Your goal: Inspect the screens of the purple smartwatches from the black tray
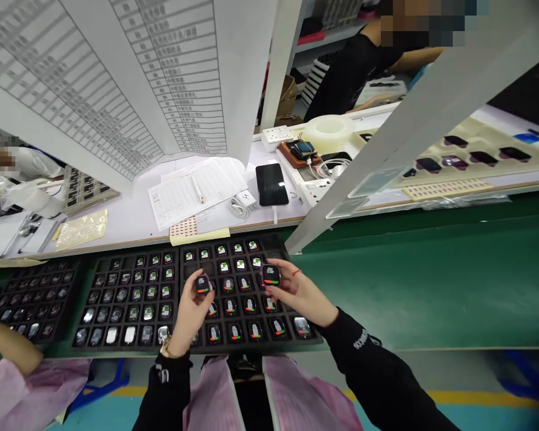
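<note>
Between the thumb and fingers of my left hand point(191, 311) is a smartwatch body point(202, 284) without a strap, its dark screen lit with small text and a red-green bar. My right hand point(302, 291) grips a second watch body point(270, 275) by its sides, showing a similar screen. Both are held over a black compartment tray point(209, 267). Several more watch bodies sit in its pockets, many with lit screens, such as one lit watch point(256, 330) in the front row. Some pockets behind my hands are hidden.
More black trays of watches point(136, 293) lie to the left, where a co-worker's arm point(9, 341) reaches in. Behind are papers point(193, 191), a phone point(272, 184) and a power strip point(314, 190). A slanted white post point(368, 149) rises at right from the green bench point(431, 275).
</note>
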`<state>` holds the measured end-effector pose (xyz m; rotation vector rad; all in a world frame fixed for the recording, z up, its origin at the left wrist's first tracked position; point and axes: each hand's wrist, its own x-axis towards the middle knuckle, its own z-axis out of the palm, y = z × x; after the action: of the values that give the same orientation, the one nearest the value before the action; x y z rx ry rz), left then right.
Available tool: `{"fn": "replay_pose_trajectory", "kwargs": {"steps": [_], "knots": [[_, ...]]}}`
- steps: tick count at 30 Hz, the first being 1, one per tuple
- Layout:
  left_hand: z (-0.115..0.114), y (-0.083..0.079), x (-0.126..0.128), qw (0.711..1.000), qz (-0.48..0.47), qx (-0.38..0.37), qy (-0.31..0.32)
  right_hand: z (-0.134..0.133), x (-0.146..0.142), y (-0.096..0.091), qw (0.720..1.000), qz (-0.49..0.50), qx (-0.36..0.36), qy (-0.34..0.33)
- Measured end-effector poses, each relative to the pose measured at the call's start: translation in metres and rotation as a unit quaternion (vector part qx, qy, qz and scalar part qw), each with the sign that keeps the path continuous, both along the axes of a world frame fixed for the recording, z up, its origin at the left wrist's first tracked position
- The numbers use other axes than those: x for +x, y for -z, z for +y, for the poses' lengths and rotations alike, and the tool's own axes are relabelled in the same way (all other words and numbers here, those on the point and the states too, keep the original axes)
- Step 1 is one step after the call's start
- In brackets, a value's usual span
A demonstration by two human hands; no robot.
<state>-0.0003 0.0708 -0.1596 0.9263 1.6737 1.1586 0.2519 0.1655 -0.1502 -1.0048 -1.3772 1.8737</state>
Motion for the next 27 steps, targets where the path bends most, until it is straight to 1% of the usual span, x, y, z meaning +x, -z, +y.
{"fn": "replay_pose_trajectory", "kwargs": {"steps": [2, 3, 4, 5, 6, 7, 8, 10, 12, 14, 16, 17, 18, 20, 22, 24, 27], "knots": [[-0.002, 0.043, -0.026, 0.998, 0.039, -0.041, -0.022, 0.012, 0.018, 0.045, 0.997, -0.074, -0.005, 0.010], [-0.003, 0.064, -0.038, 0.995, 0.077, -0.062, -0.031, 0.018, 0.026, 0.068, 0.990, -0.138, 0.009, 0.023], [-0.003, 0.084, -0.048, 0.987, 0.128, -0.083, -0.040, 0.024, 0.032, 0.090, 0.971, -0.233, 0.040, 0.037], [-0.003, 0.101, -0.057, 0.977, 0.182, -0.103, -0.038, 0.030, 0.037, 0.110, 0.941, -0.330, 0.073, 0.033], [-0.002, 0.116, -0.064, 0.966, 0.228, -0.113, -0.030, 0.034, 0.041, 0.128, 0.909, -0.402, 0.104, 0.027], [-0.001, 0.128, -0.069, 0.958, 0.259, -0.116, -0.022, 0.038, 0.042, 0.143, 0.881, -0.454, 0.129, 0.018], [0.000, 0.137, -0.073, 0.953, 0.279, -0.116, -0.013, 0.040, 0.043, 0.155, 0.860, -0.488, 0.147, 0.004], [0.002, 0.148, -0.076, 0.951, 0.288, -0.110, 0.004, 0.041, 0.041, 0.172, 0.841, -0.515, 0.164, -0.029], [0.003, 0.153, -0.077, 0.953, 0.282, -0.105, 0.020, 0.038, 0.040, 0.180, 0.826, -0.535, 0.168, -0.061], [0.000, 0.155, -0.079, 0.954, 0.279, -0.104, 0.039, 0.034, 0.041, 0.182, 0.801, -0.568, 0.175, -0.075], [-0.003, 0.155, -0.079, 0.948, 0.295, -0.110, 0.056, 0.032, 0.042, 0.179, 0.778, -0.598, 0.184, -0.057], [-0.005, 0.154, -0.079, 0.941, 0.312, -0.115, 0.061, 0.032, 0.042, 0.176, 0.773, -0.604, 0.189, -0.038], [-0.005, 0.153, -0.077, 0.933, 0.334, -0.119, 0.062, 0.034, 0.041, 0.172, 0.777, -0.599, 0.193, -0.018], [-0.001, 0.148, -0.070, 0.914, 0.383, -0.121, 0.053, 0.044, 0.032, 0.163, 0.799, -0.570, 0.191, 0.005], [0.012, 0.141, -0.058, 0.904, 0.413, -0.104, 0.044, 0.058, 0.016, 0.155, 0.826, -0.538, 0.167, -0.011], [0.033, 0.136, -0.044, 0.908, 0.409, -0.075, 0.059, 0.074, -0.005, 0.149, 0.837, -0.529, 0.135, -0.039], [0.070, 0.134, -0.024, 0.925, 0.351, -0.060, 0.130, 0.093, -0.037, 0.147, 0.828, -0.549, 0.100, -0.053]]}}
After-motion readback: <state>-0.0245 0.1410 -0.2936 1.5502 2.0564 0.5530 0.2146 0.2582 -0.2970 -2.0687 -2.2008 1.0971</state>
